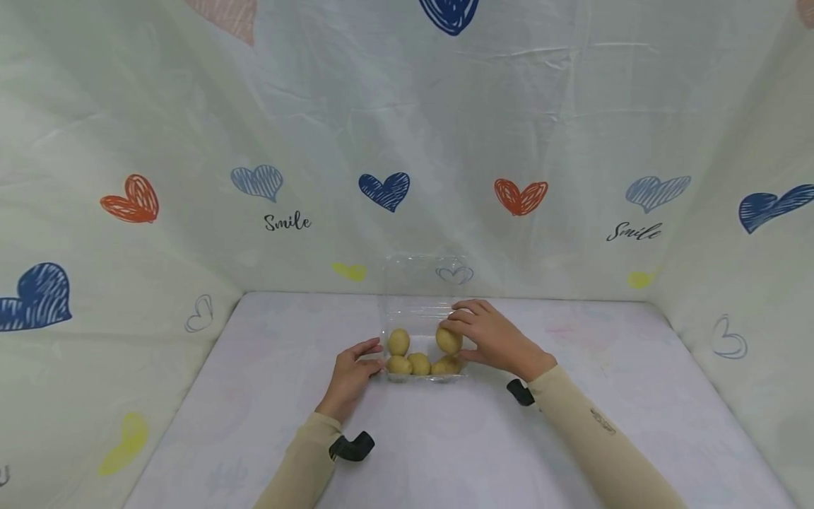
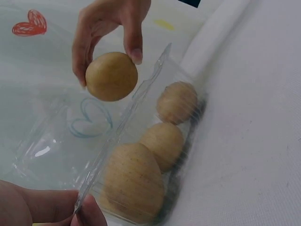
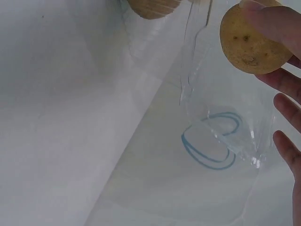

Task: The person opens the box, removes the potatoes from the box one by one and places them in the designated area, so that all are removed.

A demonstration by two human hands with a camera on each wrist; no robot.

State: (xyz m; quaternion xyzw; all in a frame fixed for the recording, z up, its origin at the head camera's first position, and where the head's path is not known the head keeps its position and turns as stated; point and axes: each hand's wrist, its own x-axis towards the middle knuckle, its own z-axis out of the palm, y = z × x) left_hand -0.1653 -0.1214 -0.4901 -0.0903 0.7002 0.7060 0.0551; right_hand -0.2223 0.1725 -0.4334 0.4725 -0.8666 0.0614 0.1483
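A clear plastic clamshell box (image 1: 416, 378) sits on the table, its see-through lid (image 1: 413, 283) raised at the back. Several yellow-brown potatoes (image 1: 419, 364) lie inside. With thumb and fingers my left hand (image 1: 352, 375) pinches the box's rim at its left side, plain in the left wrist view. My right hand (image 1: 496, 339) holds another potato (image 2: 112, 76) between thumb and fingers, above the box's right end. In the right wrist view that potato (image 3: 251, 40) shows small dark eyes; the other fingers are spread beside it.
The white table (image 1: 286, 325) ends at a pale cloth backdrop (image 1: 458, 127) printed with hearts and "Smile", close behind the lid. Cloth also hangs along both sides. A dark band-like piece sits at each wrist (image 1: 352, 447).
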